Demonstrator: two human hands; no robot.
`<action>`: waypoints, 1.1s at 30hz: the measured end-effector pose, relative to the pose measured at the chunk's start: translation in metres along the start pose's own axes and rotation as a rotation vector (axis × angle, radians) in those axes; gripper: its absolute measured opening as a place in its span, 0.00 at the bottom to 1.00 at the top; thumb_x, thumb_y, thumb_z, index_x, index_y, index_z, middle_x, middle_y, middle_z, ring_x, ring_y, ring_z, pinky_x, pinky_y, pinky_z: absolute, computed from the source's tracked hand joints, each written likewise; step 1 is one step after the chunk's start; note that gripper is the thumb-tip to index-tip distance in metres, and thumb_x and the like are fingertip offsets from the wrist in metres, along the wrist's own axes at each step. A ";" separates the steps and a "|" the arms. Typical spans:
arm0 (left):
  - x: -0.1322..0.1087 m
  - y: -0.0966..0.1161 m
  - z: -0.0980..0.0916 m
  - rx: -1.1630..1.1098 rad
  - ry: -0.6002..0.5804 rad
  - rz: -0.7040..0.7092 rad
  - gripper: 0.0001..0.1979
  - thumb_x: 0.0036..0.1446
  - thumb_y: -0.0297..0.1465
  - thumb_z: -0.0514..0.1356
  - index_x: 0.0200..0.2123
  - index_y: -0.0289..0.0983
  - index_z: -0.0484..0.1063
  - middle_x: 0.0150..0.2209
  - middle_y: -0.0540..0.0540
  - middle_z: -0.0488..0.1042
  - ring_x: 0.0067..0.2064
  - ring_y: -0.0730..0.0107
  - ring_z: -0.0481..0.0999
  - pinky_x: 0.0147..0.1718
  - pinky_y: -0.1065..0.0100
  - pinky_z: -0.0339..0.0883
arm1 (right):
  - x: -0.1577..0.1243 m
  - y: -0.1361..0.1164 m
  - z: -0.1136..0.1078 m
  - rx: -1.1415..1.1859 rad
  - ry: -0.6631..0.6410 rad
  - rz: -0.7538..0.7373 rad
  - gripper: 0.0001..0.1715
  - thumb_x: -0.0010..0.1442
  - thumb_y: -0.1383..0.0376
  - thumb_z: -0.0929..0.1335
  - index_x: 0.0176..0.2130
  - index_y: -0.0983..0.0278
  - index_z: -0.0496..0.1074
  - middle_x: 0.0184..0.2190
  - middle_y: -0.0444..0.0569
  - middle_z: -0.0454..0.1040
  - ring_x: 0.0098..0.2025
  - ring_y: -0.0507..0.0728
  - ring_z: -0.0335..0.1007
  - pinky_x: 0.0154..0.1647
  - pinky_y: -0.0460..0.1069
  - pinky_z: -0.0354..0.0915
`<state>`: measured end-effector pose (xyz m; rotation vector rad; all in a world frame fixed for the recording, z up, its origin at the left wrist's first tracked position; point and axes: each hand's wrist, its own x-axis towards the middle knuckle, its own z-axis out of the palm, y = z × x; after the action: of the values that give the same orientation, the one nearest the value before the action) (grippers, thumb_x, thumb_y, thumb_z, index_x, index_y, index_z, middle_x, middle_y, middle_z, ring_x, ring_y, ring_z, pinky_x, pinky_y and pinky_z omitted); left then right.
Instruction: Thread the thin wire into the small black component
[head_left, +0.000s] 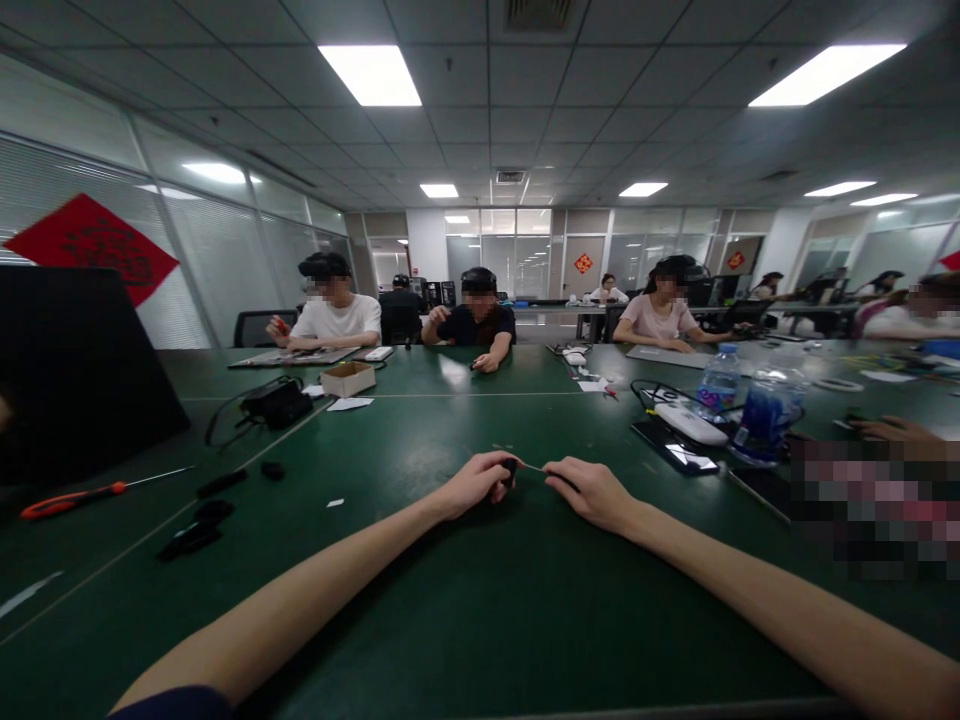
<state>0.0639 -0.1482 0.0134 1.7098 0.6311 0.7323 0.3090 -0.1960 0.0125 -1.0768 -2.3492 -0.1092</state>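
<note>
Above the middle of the green table, my left hand [480,480] is closed around a small black part [511,471], its exact kind too small to make out. My right hand [592,490] grips a thin screwdriver by its dark handle, mostly hidden in the fingers. The slim metal shaft [533,468] of this screwdriver points left, and its tip reaches the black part or stops close beside it; I cannot tell which. Both forearms stretch forward over the green table [480,620].
An orange-and-black screwdriver [82,500] and black pieces [196,528] lie left, near a black monitor-like panel [75,370]. A cardboard box [348,379] stands farther back. On the right are phones [675,450], a white device [691,424] and bottles [720,380]. People sit around the table.
</note>
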 end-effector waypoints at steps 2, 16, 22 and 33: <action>0.001 -0.002 0.000 0.006 -0.002 0.009 0.18 0.55 0.33 0.52 0.48 0.34 0.66 0.33 0.46 0.68 0.24 0.79 0.64 0.23 0.74 0.57 | 0.000 0.000 0.001 -0.010 0.006 -0.001 0.18 0.66 0.59 0.58 0.51 0.61 0.67 0.41 0.50 0.72 0.38 0.54 0.69 0.40 0.48 0.65; 0.001 -0.005 -0.001 0.057 0.020 0.027 0.19 0.57 0.43 0.52 0.43 0.34 0.66 0.25 0.53 0.60 0.21 0.80 0.59 0.20 0.75 0.52 | 0.002 0.000 0.000 -0.029 0.012 -0.045 0.16 0.66 0.59 0.59 0.49 0.62 0.67 0.38 0.50 0.72 0.36 0.54 0.69 0.38 0.48 0.66; 0.002 -0.004 0.000 0.076 0.029 -0.004 0.22 0.58 0.48 0.49 0.39 0.34 0.67 0.24 0.53 0.57 0.21 0.80 0.55 0.18 0.76 0.48 | 0.001 -0.001 -0.002 -0.046 -0.021 -0.108 0.17 0.65 0.60 0.59 0.50 0.63 0.66 0.39 0.50 0.71 0.36 0.53 0.69 0.37 0.48 0.66; -0.002 -0.001 0.002 0.061 0.047 0.014 0.21 0.58 0.47 0.50 0.41 0.35 0.65 0.22 0.54 0.57 0.22 0.79 0.55 0.19 0.77 0.50 | 0.000 -0.005 -0.004 -0.029 -0.019 -0.140 0.17 0.62 0.62 0.62 0.50 0.64 0.66 0.38 0.50 0.71 0.32 0.52 0.67 0.33 0.46 0.65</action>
<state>0.0641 -0.1505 0.0120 1.7584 0.6806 0.7725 0.3072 -0.2004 0.0169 -0.9296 -2.4459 -0.1861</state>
